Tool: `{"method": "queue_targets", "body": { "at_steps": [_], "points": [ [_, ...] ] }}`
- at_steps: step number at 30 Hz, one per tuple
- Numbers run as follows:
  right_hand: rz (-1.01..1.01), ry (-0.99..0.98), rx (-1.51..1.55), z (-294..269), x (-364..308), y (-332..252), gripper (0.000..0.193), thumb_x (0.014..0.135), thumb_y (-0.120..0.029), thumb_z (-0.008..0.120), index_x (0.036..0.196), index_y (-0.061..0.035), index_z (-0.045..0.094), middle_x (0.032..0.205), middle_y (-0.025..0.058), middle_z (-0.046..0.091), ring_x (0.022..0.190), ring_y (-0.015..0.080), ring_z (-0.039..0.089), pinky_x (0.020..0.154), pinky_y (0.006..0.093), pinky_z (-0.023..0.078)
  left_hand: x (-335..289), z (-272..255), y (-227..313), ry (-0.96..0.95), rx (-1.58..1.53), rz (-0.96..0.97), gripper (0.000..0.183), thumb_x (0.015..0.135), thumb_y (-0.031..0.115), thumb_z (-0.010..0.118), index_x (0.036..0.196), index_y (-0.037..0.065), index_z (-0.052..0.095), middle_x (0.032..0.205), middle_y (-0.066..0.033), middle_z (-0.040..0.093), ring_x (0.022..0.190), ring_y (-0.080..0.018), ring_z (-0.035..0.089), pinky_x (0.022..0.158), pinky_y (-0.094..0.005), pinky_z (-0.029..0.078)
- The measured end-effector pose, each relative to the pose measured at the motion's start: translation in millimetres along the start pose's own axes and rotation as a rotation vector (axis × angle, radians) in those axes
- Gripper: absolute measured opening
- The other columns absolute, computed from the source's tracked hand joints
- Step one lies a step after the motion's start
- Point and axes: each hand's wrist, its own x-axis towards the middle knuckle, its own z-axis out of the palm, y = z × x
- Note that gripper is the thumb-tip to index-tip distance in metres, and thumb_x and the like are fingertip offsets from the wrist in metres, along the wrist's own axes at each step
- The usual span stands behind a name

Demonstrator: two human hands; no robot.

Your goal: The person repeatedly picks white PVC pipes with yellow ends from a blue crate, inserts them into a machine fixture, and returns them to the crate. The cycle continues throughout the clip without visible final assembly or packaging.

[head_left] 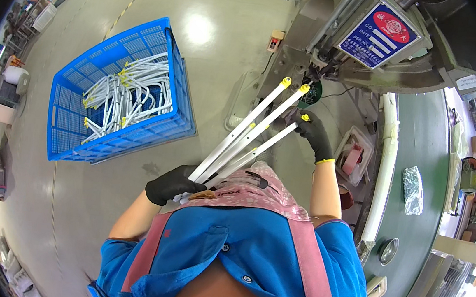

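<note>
1. The left hand point(172, 184), in a black glove, is clenched around the lower ends of a bundle of white rods point(245, 135) at waist height. The bundle is several rods held in one fist; a slack grip is likely to let single rods slide down and out toward the floor point(214, 46).
2. The right hand point(313, 135), also gloved in black, grasps the upper end of one rod, just below its yellow cap point(305, 117). Pulling that rod sideways against the others could fan the bundle and twist it in the left fist.
3. The rods point up and away from the body, their capped tips close to the grey machine point(332, 42). The right-hand fingers sit near the machine's working parts; a pinch or snag is a risk if the hand follows the rod in too far.
4. The two free capped tips point(293, 85) stand near the machine's front. A swing of the bundle may knock them against the metal and loosen a cap.
5. The blue crate point(66, 111) on the floor to the left holds more white rods in a loose tangle. It stands well apart from the hands, so reaching it needs a turn of the body, and the long bundle may strike the crate rim.
6. The green tabletop point(424, 164) to the right carries a clear plastic bag point(413, 189); it is near the right elbow and could be brushed off.
</note>
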Motion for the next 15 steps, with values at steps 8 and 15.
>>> {"method": "queue_targets", "body": {
  "at_steps": [8,15],
  "points": [
    [-0.217,0.319,0.062,5,21,6,0.028,0.082,-0.019,0.066,0.103,-0.0013,0.066,0.081,0.0074,0.067,0.07,0.0145,0.06,0.065,0.0304,0.048,-5,4,8,0.054,0.061,0.111,0.04,0.079,0.011,0.067,0.116,-0.001,0.059,0.103,-0.0103,0.065,0.091,-0.0159,0.058,0.085,-0.0304,0.044],
    [-0.327,0.514,-0.048,3,2,-54,0.03,0.08,-0.019,0.068,0.105,-0.0025,0.067,0.084,0.0113,0.069,0.075,0.016,0.063,0.071,0.0297,0.049,-17,14,22,0.167,0.023,0.067,0.031,0.082,0.014,0.065,0.108,-0.001,0.059,0.093,-0.0081,0.064,0.084,-0.0128,0.058,0.078,-0.0291,0.047]
  ]
}}
